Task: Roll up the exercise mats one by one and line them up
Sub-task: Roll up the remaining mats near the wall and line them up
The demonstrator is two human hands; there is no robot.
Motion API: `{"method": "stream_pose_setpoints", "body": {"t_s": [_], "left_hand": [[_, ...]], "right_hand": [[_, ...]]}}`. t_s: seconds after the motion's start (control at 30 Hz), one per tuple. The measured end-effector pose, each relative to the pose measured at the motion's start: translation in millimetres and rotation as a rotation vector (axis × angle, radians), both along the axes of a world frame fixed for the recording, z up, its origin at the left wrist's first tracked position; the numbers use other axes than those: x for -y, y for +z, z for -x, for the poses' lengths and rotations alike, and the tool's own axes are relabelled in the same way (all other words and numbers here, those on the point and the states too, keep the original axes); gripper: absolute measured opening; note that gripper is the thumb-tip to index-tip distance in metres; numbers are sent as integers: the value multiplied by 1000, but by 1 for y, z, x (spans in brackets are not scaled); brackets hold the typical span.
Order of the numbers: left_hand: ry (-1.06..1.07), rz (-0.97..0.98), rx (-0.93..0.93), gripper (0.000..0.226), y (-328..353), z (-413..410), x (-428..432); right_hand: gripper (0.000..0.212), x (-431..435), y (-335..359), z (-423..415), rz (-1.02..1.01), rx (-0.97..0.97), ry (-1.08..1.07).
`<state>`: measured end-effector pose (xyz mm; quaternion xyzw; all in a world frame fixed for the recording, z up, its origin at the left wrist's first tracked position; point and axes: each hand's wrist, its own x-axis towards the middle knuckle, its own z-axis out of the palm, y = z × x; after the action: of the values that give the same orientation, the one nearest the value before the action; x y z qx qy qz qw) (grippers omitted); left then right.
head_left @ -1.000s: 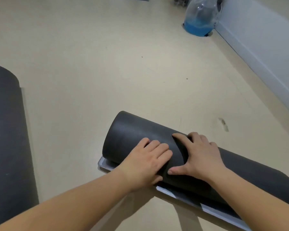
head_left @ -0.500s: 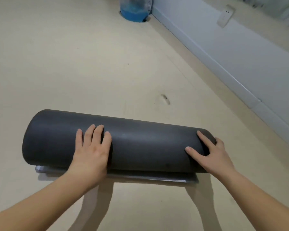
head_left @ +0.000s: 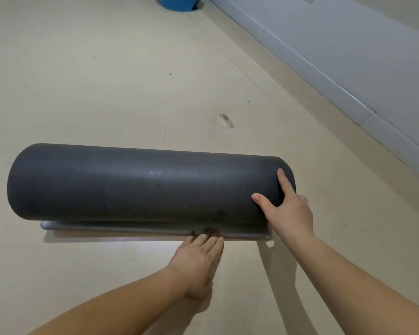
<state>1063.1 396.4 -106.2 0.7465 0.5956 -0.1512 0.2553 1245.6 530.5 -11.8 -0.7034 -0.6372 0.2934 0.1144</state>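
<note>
Exercise mat (head_left: 143,187) lies almost fully rolled on the floor (head_left: 107,93) in front of you, its last flap (head_left: 131,230) flat under the roll's near side. Your right hand (head_left: 288,213) braces the right end, thumb and forefinger spread and pressing, not clutching. Your left hand (head_left: 198,259) has straight fingers touching the flap's edge, holding nothing. Steady that end so the layers stay flush, then roll evenly over the flap. A blue tub (head_left: 177,2) and the skirting (head_left: 348,100) sit well apart, so I judge the way ahead unobstructed.
</note>
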Motion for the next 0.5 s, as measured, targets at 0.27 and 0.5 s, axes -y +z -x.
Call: {"method": "stream_pose_setpoints", "body": {"t_s": [0.27, 0.5], "left_hand": [[-53, 65, 14, 101, 4, 5, -3], [-48, 70, 97, 87, 17, 15, -7]], "right_hand": [[89, 6, -14, 14, -75, 53, -86], [88, 30, -20, 16, -35, 70, -78]]}}
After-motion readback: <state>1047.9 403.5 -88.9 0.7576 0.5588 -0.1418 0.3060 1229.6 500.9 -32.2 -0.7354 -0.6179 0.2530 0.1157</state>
